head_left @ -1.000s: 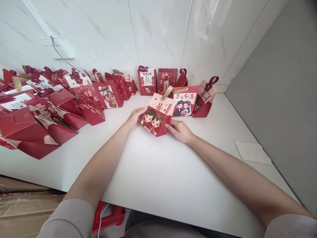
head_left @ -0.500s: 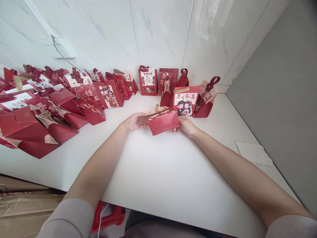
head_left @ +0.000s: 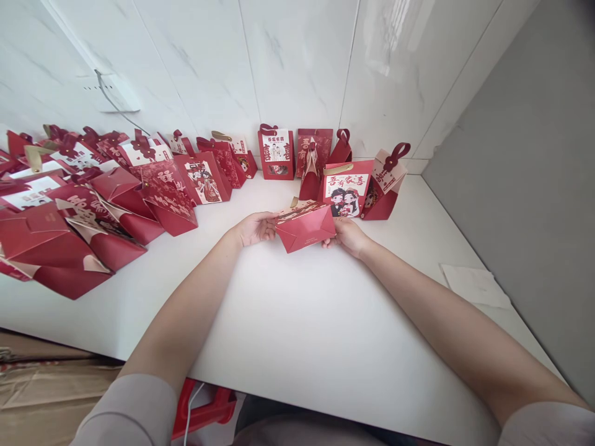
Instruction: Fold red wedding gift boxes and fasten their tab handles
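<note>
Between my two hands is a red gift box (head_left: 307,229), tipped so that its plain folded bottom faces me and its printed side faces up. My left hand (head_left: 258,229) pinches its left edge, thumb on top. On the right edge, my right hand (head_left: 349,236) grips it with fingers curled underneath. Just behind stands an upright gift box with a cartoon couple (head_left: 346,192), and beside that a gift box with a dark red ribbon loop (head_left: 385,186). A narrow box seen edge-on (head_left: 310,176) is partly hidden behind the held one.
Many red gift boxes (head_left: 167,192) crowd the left of the white table (head_left: 297,334). A box with a small window (head_left: 277,155) stands by the tiled wall. A white paper sheet (head_left: 474,285) lies at right. Below the front edge is a red stool (head_left: 209,406).
The view has shifted very slightly. Both hands keep the red gift box in almost the same place and tilt.
</note>
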### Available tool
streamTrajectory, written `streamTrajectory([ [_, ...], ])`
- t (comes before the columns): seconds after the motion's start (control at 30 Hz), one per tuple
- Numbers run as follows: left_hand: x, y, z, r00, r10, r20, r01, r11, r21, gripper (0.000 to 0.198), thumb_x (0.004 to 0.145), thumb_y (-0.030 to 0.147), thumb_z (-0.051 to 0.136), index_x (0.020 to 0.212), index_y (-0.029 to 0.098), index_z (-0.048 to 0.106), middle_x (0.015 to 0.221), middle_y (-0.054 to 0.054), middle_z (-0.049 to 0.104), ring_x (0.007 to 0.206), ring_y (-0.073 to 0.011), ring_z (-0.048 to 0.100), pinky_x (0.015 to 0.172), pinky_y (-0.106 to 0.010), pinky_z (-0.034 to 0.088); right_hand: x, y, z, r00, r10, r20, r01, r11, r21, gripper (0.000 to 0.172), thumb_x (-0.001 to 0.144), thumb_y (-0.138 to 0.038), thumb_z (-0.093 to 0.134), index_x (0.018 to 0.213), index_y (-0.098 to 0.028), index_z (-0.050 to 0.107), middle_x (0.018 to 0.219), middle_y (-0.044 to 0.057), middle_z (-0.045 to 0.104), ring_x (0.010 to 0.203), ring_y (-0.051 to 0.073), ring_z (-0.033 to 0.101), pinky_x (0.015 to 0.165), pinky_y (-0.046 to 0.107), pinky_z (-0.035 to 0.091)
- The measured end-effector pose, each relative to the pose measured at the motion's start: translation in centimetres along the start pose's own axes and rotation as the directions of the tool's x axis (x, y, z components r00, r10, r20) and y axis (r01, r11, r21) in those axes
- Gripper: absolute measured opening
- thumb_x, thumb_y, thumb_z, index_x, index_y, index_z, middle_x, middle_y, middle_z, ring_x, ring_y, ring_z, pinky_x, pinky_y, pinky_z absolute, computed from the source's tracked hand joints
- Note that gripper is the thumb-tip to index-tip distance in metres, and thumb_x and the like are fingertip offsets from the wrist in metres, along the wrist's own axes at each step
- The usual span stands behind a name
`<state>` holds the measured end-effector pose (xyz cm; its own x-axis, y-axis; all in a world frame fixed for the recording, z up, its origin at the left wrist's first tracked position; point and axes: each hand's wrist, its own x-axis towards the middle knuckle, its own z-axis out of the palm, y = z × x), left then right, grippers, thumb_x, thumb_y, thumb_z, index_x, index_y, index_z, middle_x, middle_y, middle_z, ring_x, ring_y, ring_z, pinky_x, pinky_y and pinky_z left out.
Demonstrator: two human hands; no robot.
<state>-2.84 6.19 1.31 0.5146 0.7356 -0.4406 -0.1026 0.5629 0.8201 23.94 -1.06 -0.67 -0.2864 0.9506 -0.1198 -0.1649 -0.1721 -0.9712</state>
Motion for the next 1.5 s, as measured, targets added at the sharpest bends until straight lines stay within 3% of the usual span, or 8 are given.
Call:
streamTrajectory([
  [0.33, 0.19, -0.01, 0.03, 1.0, -0.017, -0.004, 0.017, 0.999, -0.031, 0.024, 0.083, 0.022, 0.068, 0.101, 0.009, 0.073, 0.069, -0.009, 0.071, 0.047, -0.0143, 0.063, 0.038, -0.02, 0.044, -0.17, -0.21, 0.06, 1.0, -0.001, -0.003, 0.001, 1.0, 0.019, 0.029, 0.072, -0.045, 0.068, 0.07, -0.016, 0.065, 0.048, 0.003, 0.061, 0.049, 0.016, 0.063, 0.044, 0.021, 0.048],
  [1.0, 0.03, 0.13, 0.11, 1.0, -0.015, 0.014, 0.014, 0.999, 0.03, 0.024, 0.084, 0.022, 0.064, 0.103, 0.007, 0.07, 0.079, -0.011, 0.074, 0.057, -0.0152, 0.069, 0.05, -0.02, 0.054, -0.15, -0.22, 0.26, 0.999, -0.024, -0.028, 0.024, 1.0, 0.014, 0.032, 0.071, -0.047, 0.068, 0.066, -0.017, 0.058, 0.049, 0.002, 0.061, 0.048, 0.015, 0.062, 0.043, 0.02, 0.049],
  [1.33, -0.33, 0.06, 0.33, 0.994, 0.028, 0.103, -0.032, 0.999, 0.034, 0.038, 0.08, 0.024, 0.07, 0.117, 0.015, 0.068, 0.093, -0.009, 0.076, 0.068, -0.0148, 0.071, 0.057, -0.02, 0.057, -0.25, -0.31, 0.31, 0.999, -0.025, -0.025, 0.025, 1.0, 0.003, 0.036, 0.073, -0.051, 0.068, 0.069, -0.016, 0.06, 0.051, 0.003, 0.062, 0.05, 0.015, 0.064, 0.044, 0.02, 0.049],
  [1.5, -0.3, 0.09, 0.34, 0.998, 0.019, 0.065, -0.021, 0.999, 0.029, 0.034, 0.081, 0.022, 0.068, 0.113, 0.012, 0.069, 0.09, -0.01, 0.076, 0.067, -0.0151, 0.071, 0.056, -0.02, 0.056, -0.05, -0.09, 0.18, 0.999, -0.033, -0.018, 0.034, 0.999, 0.001, 0.035, 0.073, -0.051, 0.068, 0.072, -0.016, 0.062, 0.052, 0.003, 0.063, 0.051, 0.016, 0.064, 0.044, 0.02, 0.049],
])
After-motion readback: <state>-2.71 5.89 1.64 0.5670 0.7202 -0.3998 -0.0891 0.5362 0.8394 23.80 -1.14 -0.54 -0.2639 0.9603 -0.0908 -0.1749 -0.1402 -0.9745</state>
